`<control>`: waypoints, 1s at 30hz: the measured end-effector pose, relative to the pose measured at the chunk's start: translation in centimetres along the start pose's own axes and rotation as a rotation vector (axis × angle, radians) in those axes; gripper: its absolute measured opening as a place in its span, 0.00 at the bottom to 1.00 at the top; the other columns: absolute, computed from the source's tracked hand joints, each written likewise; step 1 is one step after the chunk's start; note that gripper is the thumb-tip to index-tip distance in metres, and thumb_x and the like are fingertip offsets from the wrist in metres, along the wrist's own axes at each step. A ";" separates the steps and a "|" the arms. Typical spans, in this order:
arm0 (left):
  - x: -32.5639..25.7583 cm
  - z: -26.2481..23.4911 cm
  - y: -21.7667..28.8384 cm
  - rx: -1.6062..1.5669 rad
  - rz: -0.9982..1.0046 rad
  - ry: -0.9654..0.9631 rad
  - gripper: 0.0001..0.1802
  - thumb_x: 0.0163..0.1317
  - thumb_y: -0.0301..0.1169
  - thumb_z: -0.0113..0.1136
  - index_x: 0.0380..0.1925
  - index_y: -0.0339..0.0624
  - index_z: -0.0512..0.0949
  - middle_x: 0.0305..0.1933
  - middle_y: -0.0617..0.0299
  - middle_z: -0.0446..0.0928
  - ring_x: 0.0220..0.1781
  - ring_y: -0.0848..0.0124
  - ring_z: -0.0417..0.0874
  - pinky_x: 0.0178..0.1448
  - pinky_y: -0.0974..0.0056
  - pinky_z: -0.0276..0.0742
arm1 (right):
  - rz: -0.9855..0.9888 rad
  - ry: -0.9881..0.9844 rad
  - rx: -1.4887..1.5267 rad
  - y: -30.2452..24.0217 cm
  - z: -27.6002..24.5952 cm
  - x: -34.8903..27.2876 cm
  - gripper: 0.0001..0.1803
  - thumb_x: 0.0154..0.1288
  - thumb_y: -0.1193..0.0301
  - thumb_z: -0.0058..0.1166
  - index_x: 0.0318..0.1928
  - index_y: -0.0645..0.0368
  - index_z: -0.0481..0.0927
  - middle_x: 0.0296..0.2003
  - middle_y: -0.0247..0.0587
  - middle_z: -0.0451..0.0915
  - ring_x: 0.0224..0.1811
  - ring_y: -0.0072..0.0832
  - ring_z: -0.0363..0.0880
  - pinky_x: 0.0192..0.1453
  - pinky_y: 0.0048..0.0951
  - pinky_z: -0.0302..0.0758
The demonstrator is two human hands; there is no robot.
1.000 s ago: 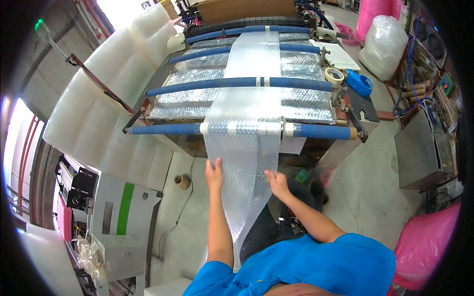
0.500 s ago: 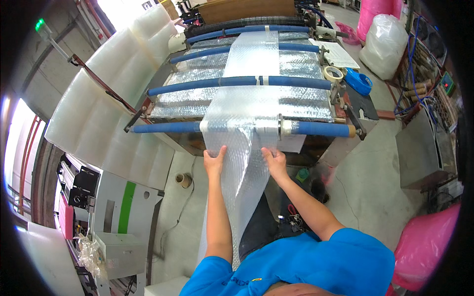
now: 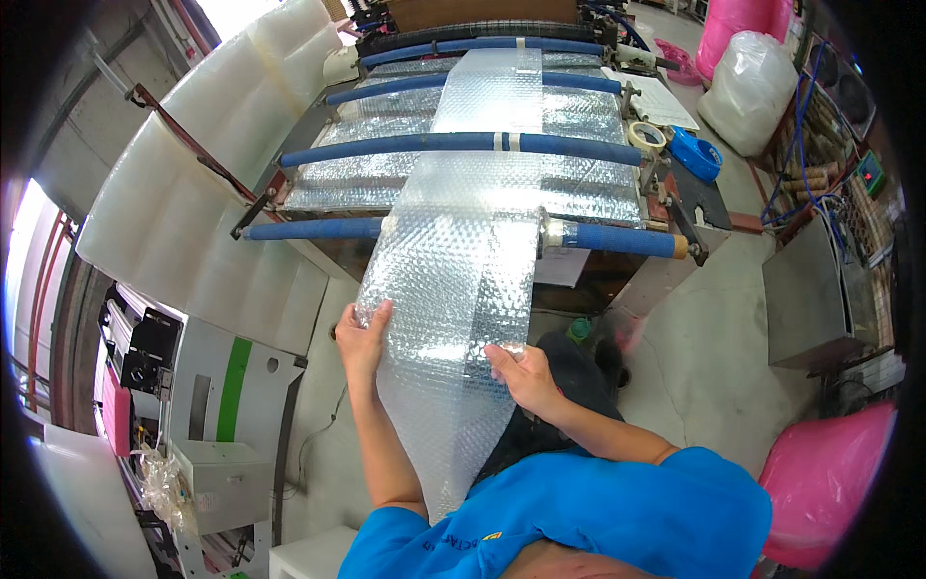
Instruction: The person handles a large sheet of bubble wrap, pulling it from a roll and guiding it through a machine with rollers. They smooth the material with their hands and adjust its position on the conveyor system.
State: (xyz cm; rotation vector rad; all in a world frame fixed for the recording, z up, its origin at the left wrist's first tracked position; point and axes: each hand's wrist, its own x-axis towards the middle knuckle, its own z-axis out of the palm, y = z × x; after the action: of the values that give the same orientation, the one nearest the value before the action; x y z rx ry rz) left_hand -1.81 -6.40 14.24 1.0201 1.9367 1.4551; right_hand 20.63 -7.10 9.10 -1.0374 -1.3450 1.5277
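A long strip of clear bubble wrap [image 3: 449, 261] runs from the far rollers over the nearest blue roller [image 3: 313, 230] and down toward my body. My left hand [image 3: 364, 333] grips its left edge, with the thumb on top and the fingers behind. Near the right edge, my right hand [image 3: 521, 372] pinches the wrap with thumb and forefinger. Between my hands the sheet lies spread and fairly flat, and below them it narrows and hangs down. The fingers under the film are partly hidden.
Silvery sheeting [image 3: 588, 193] covers the machine bed under more blue rollers. A tape roll [image 3: 646, 137] and a blue tape dispenser [image 3: 696, 154] sit at its right. Tall bubble-wrap rolls [image 3: 183, 193] stand left. A grey metal box [image 3: 815, 289] and a pink bundle [image 3: 828, 482] are at right.
Both hands have come nearer my body, pulling the wrap. The left hand has moved left and the sheet between the hands is spread wider and flatter; its fold has opened out.
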 end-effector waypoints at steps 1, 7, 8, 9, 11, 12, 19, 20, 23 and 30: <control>0.1 0.1 -0.5 -0.034 -0.015 -0.025 0.20 0.42 0.36 0.66 0.29 0.33 0.71 0.28 0.57 0.76 0.29 0.72 0.75 0.36 0.68 0.70 | -0.019 0.007 0.010 -0.5 0.1 0.3 0.21 0.56 0.57 0.49 0.17 0.62 0.73 0.13 0.32 0.70 0.17 0.17 0.66 0.21 0.22 0.63; 0.5 3.3 -7.5 0.173 0.056 -0.061 0.27 0.37 0.39 0.69 0.33 0.34 0.68 0.32 0.55 0.75 0.34 0.69 0.75 0.39 0.67 0.70 | 0.033 0.109 -0.170 8.4 -2.2 3.3 0.22 0.56 0.55 0.48 0.19 0.62 0.73 0.13 0.31 0.69 0.17 0.17 0.66 0.22 0.23 0.63; 0.9 3.8 -7.3 0.183 -0.015 -0.066 0.30 0.34 0.41 0.70 0.33 0.35 0.67 0.34 0.54 0.75 0.35 0.67 0.76 0.39 0.65 0.70 | 0.019 0.121 -0.187 8.9 -2.4 4.2 0.22 0.56 0.54 0.48 0.19 0.62 0.73 0.13 0.31 0.69 0.17 0.17 0.66 0.22 0.23 0.63; 1.0 4.1 -7.7 0.157 -0.010 -0.069 0.30 0.34 0.41 0.70 0.33 0.35 0.67 0.33 0.54 0.75 0.35 0.67 0.76 0.39 0.65 0.70 | 0.006 0.134 -0.205 9.5 -2.5 4.8 0.23 0.56 0.53 0.47 0.20 0.62 0.73 0.13 0.31 0.69 0.17 0.17 0.66 0.22 0.23 0.63; 1.9 4.7 -9.3 0.106 0.006 -0.066 0.30 0.33 0.41 0.70 0.32 0.35 0.67 0.33 0.53 0.75 0.35 0.66 0.76 0.40 0.64 0.70 | -0.006 0.146 -0.249 10.5 -2.5 5.5 0.24 0.57 0.52 0.46 0.20 0.62 0.72 0.13 0.32 0.69 0.18 0.18 0.66 0.23 0.24 0.64; 2.4 4.7 -10.9 0.094 0.040 -0.063 0.31 0.33 0.42 0.71 0.33 0.34 0.67 0.32 0.53 0.75 0.34 0.65 0.76 0.40 0.64 0.70 | -0.016 0.153 -0.262 10.4 -2.5 5.7 0.24 0.57 0.52 0.46 0.20 0.62 0.72 0.13 0.33 0.69 0.18 0.19 0.66 0.23 0.24 0.64; 0.7 4.9 -7.6 0.254 0.009 -0.021 0.34 0.32 0.45 0.70 0.34 0.34 0.64 0.33 0.51 0.74 0.36 0.61 0.76 0.40 0.62 0.69 | -0.052 0.190 -0.208 10.8 -2.2 5.1 0.24 0.56 0.53 0.48 0.18 0.63 0.71 0.12 0.32 0.67 0.16 0.19 0.65 0.22 0.24 0.63; 0.4 5.0 -7.2 0.272 -0.003 -0.007 0.35 0.32 0.46 0.70 0.34 0.35 0.64 0.33 0.51 0.74 0.36 0.61 0.75 0.40 0.62 0.69 | -0.053 0.195 -0.207 10.6 -2.1 5.1 0.24 0.56 0.53 0.48 0.18 0.63 0.70 0.12 0.32 0.67 0.16 0.18 0.65 0.22 0.24 0.63; 0.6 5.3 -7.6 0.357 -0.030 0.008 0.38 0.31 0.50 0.69 0.35 0.35 0.63 0.34 0.50 0.73 0.36 0.59 0.75 0.40 0.61 0.69 | -0.038 0.197 -0.208 10.3 -2.2 5.1 0.23 0.56 0.54 0.48 0.19 0.62 0.71 0.12 0.30 0.66 0.17 0.17 0.64 0.22 0.23 0.62; 1.4 5.7 -8.7 0.371 -0.094 -0.019 0.42 0.29 0.53 0.69 0.38 0.34 0.62 0.37 0.48 0.72 0.39 0.57 0.74 0.41 0.60 0.68 | -0.052 0.220 -0.189 11.8 -2.4 5.8 0.22 0.56 0.54 0.49 0.20 0.62 0.72 0.13 0.27 0.66 0.17 0.15 0.63 0.22 0.21 0.62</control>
State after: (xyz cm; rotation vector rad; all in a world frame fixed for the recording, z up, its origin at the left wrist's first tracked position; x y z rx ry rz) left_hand -0.53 -3.29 4.32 1.0751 2.2599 1.0522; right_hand 20.30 -1.84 -3.21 -1.2399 -1.3674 1.2261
